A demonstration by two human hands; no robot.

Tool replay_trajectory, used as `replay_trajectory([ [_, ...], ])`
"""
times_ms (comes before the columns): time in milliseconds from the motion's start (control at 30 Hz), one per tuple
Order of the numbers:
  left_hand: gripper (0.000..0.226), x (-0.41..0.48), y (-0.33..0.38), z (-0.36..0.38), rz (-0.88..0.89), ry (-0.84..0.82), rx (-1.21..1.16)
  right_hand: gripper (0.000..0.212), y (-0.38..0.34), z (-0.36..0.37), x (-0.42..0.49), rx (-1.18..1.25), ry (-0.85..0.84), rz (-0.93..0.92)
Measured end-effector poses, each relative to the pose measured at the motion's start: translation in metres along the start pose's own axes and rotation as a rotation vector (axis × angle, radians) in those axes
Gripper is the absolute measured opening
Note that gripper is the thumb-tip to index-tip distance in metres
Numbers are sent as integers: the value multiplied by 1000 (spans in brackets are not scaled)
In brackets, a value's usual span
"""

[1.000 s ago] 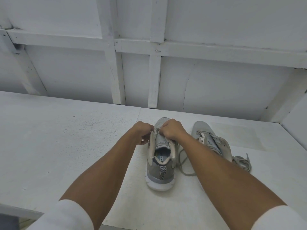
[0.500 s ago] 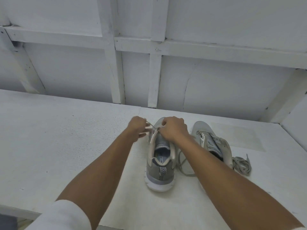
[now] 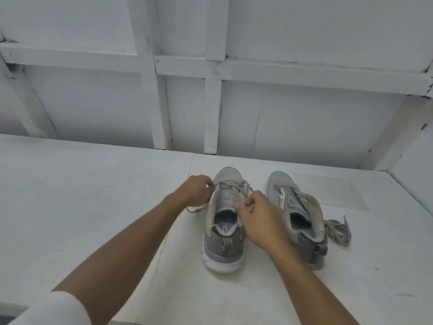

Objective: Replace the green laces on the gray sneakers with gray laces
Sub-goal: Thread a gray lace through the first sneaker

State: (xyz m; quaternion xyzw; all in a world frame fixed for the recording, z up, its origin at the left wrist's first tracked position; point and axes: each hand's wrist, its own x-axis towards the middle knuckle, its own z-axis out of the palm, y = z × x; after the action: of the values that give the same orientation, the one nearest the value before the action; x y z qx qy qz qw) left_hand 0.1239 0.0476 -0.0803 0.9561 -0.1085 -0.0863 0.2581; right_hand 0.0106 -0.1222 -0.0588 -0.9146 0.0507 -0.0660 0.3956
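Two gray sneakers stand heel-toward-me on the white table [image 3: 93, 207]. The left sneaker [image 3: 223, 242] has a gray lace [image 3: 232, 184] threaded across its lowest eyelets near the toe. My left hand [image 3: 199, 192] pinches one end of that lace at the shoe's left side. My right hand [image 3: 255, 214] pinches the other end over the right eyelet row, beside the tongue. The right sneaker [image 3: 297, 216] has no lace in its eyelets. A loose bundle of lace [image 3: 337, 231] lies just right of it; its colour looks grayish.
A white panelled wall with wooden battens [image 3: 210, 109] rises behind the table. The table's front edge [image 3: 131, 322] runs near my forearms. A white side wall [image 3: 412, 174] closes the right.
My hands have drawn apart from the toe area: the right hand pulled back toward the tongue, the left stayed at the shoe's left side. The lace across the toe eyelets is now exposed.
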Motion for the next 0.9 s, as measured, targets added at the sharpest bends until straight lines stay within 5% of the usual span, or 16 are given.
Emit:
replay_trajectory([
  [300,24,21,-62,-111,-368,579,24,24,6,4,-5,90,31,22],
  [367,31,21,-56,-102,-338,534,36,24,7,5,-5,94,34,18],
  [467,54,13,-19,-54,-107,226,-20,24,7,6,-5,107,37,18],
  [533,39,8,1,-19,0,56,96,24,7,6,-4,111,39,17],
  [600,24,9,5,-2,8,53,199,24,7,7,-3,102,42,15],
  [900,20,11,-19,-73,-122,297,219,23,8,8,-4,125,36,18],
])
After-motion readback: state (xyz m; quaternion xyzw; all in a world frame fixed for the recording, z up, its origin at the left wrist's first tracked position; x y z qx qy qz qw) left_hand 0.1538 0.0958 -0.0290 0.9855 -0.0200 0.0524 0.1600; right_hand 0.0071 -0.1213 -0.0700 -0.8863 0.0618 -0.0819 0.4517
